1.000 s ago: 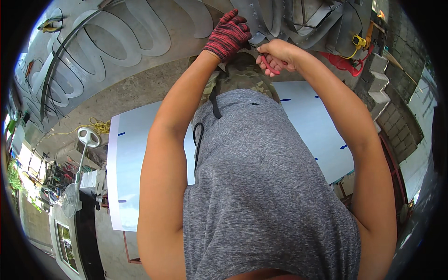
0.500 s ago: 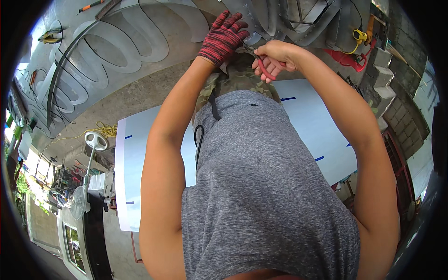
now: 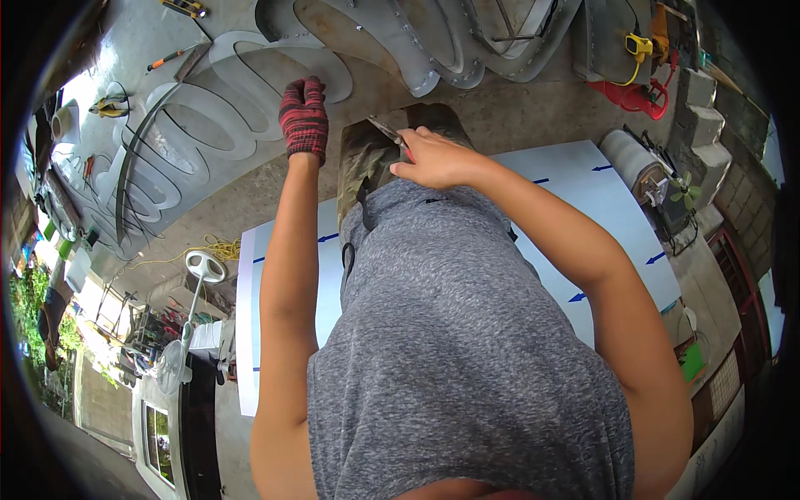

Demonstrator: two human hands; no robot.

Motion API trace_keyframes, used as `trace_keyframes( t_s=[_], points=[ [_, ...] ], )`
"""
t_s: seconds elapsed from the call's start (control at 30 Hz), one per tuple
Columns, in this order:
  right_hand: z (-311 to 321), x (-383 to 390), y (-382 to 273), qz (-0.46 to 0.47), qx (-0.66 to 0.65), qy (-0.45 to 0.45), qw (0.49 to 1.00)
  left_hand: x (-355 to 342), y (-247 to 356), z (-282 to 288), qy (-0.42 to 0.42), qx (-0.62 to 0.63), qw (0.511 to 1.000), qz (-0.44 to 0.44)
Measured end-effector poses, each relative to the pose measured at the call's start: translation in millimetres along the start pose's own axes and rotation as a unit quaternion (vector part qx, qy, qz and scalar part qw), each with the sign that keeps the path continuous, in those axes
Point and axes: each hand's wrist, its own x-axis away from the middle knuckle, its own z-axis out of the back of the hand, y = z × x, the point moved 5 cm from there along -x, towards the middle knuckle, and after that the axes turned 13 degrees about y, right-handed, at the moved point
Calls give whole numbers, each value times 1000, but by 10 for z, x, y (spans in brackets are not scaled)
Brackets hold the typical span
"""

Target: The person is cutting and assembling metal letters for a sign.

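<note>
My left hand (image 3: 304,121), in a red-and-black knit glove, is over the rounded edge of a flat grey metal letter shape (image 3: 242,152) on the workbench. Its fingers are bent and drawn together; the fingertips are hidden, and I cannot make out anything in them. My bare right hand (image 3: 435,158) is closed round red-handled tin snips (image 3: 385,129) in front of my lap. Their metal jaws point up and to the left, touching nothing that I can see. Farther off, a raised metal letter (image 3: 423,79) with rivet-like dots along its rim stands on the bench.
An orange-and-black cutter (image 3: 165,60) and yellow-handled pliers (image 3: 108,107) lie on the bench at left. A yellow plug (image 3: 638,46) and red tool (image 3: 642,100) are at far right. A light-blue sheet with arrows (image 3: 621,217) lies behind me, near a white fan (image 3: 173,367).
My gloved left hand has moved left from beside the snips to the metal letter, its spread fingers drawing together. My right hand has lowered and turned palm down, still holding the snips.
</note>
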Motion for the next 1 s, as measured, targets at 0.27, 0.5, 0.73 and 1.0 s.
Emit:
trace_keyframes(
  t_s=[0.27, 0.5, 0.73, 1.0],
  points=[
    [-700, -982, -634, 163, 79, 290, 940, -79, 340, 261, -70, -31, 996, 41],
    [-927, -1433, -806, 282, 137, 359, 879, 138, 705, -225, -96, -185, 974, -94],
    [-1133, -1262, -454, 380, -87, 512, 765, 235, 296, -995, -154, -101, 964, 193],
    [-690, -155, 655, 102, -233, 386, 886, 20, -41, -1261, -202, -386, 888, -148]
  ],
)
